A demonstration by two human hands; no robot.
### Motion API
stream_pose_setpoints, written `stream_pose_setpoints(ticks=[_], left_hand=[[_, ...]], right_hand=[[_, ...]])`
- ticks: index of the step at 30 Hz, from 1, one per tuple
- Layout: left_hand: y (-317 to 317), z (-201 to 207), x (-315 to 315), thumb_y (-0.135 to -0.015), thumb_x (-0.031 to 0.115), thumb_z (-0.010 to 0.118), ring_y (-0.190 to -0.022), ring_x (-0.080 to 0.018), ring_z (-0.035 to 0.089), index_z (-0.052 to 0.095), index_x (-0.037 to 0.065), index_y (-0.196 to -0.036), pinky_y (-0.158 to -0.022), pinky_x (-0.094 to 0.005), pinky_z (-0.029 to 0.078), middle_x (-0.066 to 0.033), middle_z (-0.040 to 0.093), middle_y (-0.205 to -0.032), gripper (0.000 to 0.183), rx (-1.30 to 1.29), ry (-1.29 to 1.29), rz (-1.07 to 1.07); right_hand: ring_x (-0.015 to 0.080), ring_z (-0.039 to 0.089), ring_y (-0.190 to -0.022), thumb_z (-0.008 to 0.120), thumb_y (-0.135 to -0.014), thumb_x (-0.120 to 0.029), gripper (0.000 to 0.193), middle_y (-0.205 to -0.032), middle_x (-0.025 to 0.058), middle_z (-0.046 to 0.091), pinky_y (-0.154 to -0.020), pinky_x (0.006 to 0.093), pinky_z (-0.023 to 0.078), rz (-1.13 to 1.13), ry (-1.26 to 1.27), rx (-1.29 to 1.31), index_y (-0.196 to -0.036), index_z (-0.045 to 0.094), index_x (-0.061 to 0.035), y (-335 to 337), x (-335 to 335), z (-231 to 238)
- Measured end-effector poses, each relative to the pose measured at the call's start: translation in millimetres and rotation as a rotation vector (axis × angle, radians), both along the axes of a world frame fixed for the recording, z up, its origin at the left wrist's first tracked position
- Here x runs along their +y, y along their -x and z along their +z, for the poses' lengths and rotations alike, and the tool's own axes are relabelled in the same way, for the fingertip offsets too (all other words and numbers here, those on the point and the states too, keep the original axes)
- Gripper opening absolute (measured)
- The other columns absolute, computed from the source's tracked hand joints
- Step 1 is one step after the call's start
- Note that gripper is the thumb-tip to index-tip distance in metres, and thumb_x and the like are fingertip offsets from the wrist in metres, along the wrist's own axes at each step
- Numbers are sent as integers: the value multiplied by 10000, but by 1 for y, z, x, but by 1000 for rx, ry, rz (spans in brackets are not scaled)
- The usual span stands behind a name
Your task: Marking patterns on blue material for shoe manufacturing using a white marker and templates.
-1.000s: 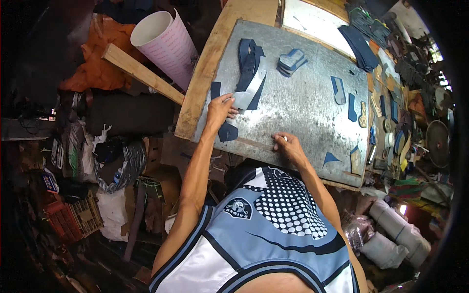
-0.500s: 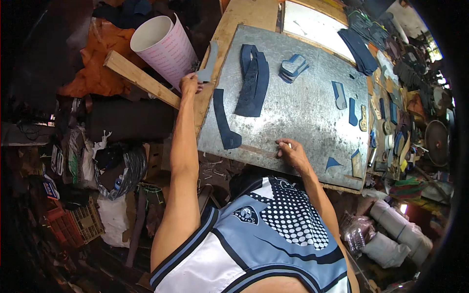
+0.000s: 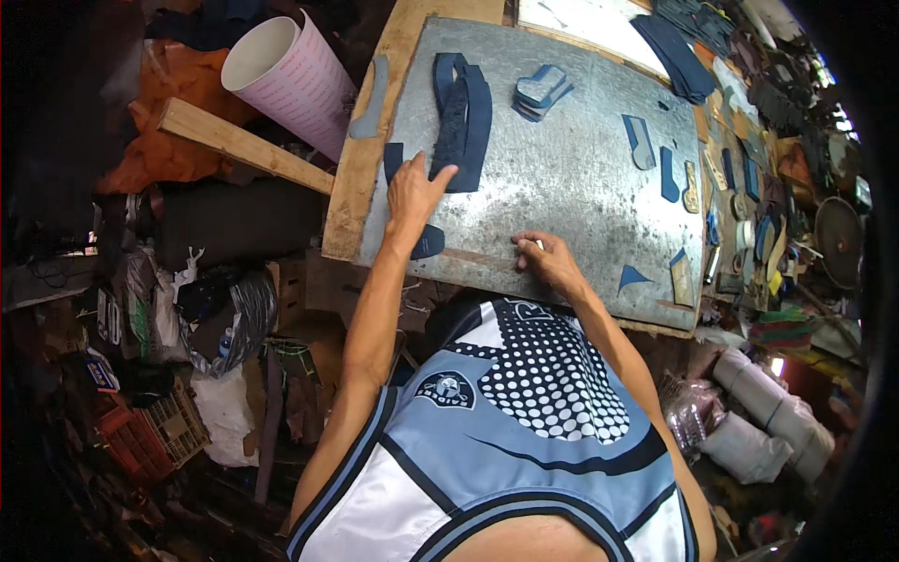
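Observation:
My left hand (image 3: 415,195) reaches over the left side of the metal-topped table (image 3: 571,178), its fingers spread and nothing in its grip. Beneath it lies a dark blue curved strip (image 3: 428,242), partly covered by the hand and wrist. Just beyond its thumb is a folded dark blue length of material (image 3: 478,122). A grey curved piece (image 3: 373,103), shaped like the strip, rests on the wooden border to the left. Close to the near edge, my right hand (image 3: 551,262) is closed, with a small whitish tip showing between its fingers.
Small blue and grey cut pieces (image 3: 542,92) lie stacked farther back. More cut pieces (image 3: 641,142) and a blue triangle (image 3: 633,277) are at the right. A rolled white sheet (image 3: 290,80) stands left of the table, beside a jutting wooden beam (image 3: 243,145).
My left hand has let go of the grey curved piece and moved right, over the dark blue strip. The right hand stays closed near the front edge. The whole view has shifted slightly.

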State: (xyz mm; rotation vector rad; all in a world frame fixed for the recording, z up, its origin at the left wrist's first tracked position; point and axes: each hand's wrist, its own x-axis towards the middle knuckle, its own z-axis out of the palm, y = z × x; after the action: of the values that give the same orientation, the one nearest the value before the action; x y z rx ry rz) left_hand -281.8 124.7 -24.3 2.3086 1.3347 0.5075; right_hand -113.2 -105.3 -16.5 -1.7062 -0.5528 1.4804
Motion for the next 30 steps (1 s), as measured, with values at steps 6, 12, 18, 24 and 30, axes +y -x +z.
stream_pose_setpoints(ticks=[6, 12, 18, 24, 30], left_hand=[[-29, 28, -22, -739, 473, 802, -1041, -461, 632, 397, -77, -1404, -871, -454, 528, -351, 607, -1156, 953, 175, 196, 32], [-25, 0, -15, -715, 350, 847, -1076, -443, 628, 361, -56, -1434, -895, -436, 523, -345, 600, -1190, 958, 19, 321, 113], [-22, -15, -2, -745, 224, 824, -991, -339, 686, 476, -68, -1350, -839, -383, 552, -300, 665, -1083, 756, -116, 420, 153], [-14, -9, 9, -868, 160, 739, -755, -187, 677, 580, -66, -1208, -668, -283, 578, -128, 682, -1044, 439, -458, 1007, 186], [-6, -1, 11, -900, 119, 701, -886, -179, 644, 578, -17, -1144, -684, -292, 579, -102, 658, -1059, 305, -842, 1290, 213]], right_hand=[[89, 548, -693, 575, -972, -260, 340, -745, 17, 662, -651, 225, 414, 19, -36, -8, -1176, 651, 1, -4, -1, -10], [93, 551, -710, 575, -975, -274, 344, -758, 17, 663, -674, 236, 421, 64, 0, -5, -1188, 654, -15, -5, -1, 8], [99, 575, -739, 569, -985, -267, 349, -775, 25, 663, -715, 253, 445, 125, -43, 5, -1194, 645, 2, -8, -3, -4], [67, 528, -668, 574, -983, -255, 321, -769, 0, 644, -603, 203, 391, 84, -122, 68, -1171, 646, -5, -8, -3, -12], [84, 566, -705, 573, -976, -240, 326, -821, 24, 659, -626, 198, 428, 27, -38, 139, -1201, 641, -13, -14, 11, -7]])
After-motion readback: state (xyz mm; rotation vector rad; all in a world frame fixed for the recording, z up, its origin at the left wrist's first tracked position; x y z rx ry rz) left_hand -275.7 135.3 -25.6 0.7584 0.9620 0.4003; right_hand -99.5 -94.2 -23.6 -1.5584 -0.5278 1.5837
